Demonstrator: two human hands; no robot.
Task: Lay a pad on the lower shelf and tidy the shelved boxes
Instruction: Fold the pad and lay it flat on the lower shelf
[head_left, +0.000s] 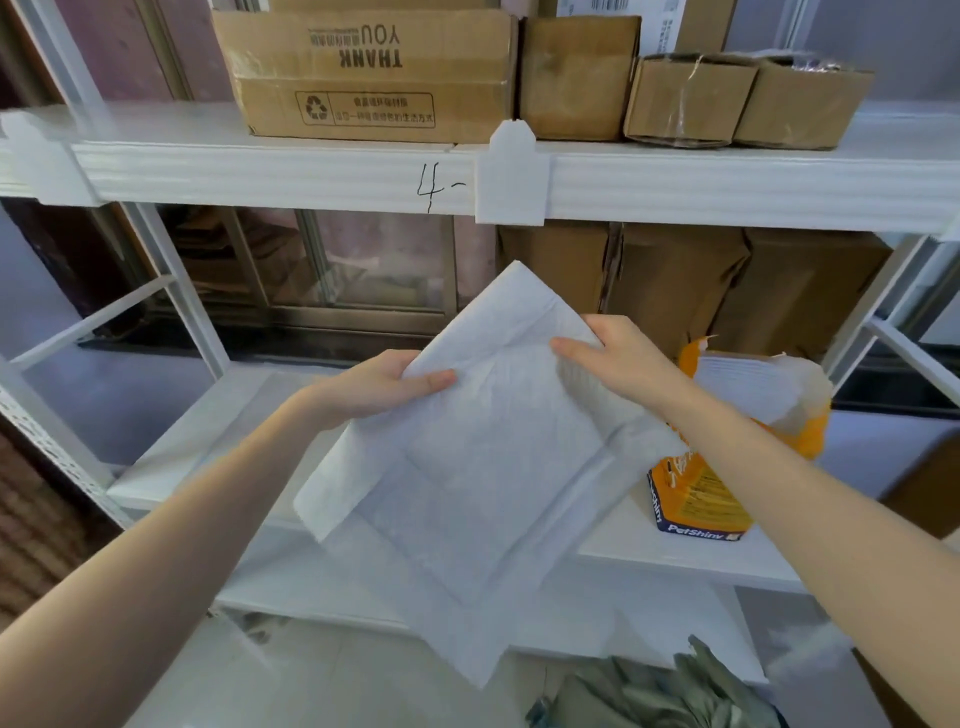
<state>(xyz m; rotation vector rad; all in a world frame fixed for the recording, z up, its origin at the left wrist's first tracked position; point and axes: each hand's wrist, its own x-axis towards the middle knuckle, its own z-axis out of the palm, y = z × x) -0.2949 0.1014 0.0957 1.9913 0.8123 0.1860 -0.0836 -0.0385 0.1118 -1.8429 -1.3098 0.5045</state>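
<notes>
A white quilted pad, partly folded, hangs in the air in front of the lower white shelf. My left hand grips its upper left edge, thumb on top. My right hand pinches its upper right edge. The pad tilts with one corner pointing up and its lower end drooping below the shelf's front edge. Brown cardboard boxes stand at the back right of the lower shelf. More boxes line the upper shelf, a large one printed "THANK YOU" on the left and smaller ones to the right.
An open orange pack of pads stands on the lower shelf's right side under my right forearm. The upper shelf beam carries a handwritten "4-". White uprights and braces frame the left bay. Grey-green cloth lies below at the bottom.
</notes>
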